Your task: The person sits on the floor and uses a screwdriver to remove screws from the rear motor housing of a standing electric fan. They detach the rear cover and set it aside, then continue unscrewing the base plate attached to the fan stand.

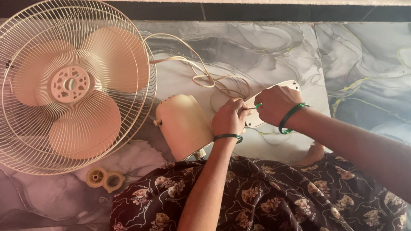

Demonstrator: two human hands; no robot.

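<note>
Left hand point(228, 119) steadies cream fan base point(270, 100), fingers pinched on it; right hand point(276, 105) fingers clamped on green-handled screwdriver point(254, 107). Fan cage point(60, 84), 2 caps point(105, 179) set aside on floor point(377, 75).

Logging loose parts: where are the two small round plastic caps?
The round plastic caps lie on the marble floor, lower left, just below the fan cage.

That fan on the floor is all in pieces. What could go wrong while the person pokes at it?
The two small round caps lie loose by the grille and might roll off or get lost. The cord loops close to both hands and could snag. The thin green-handled tool in the right hand might slip toward the left hand.
</note>
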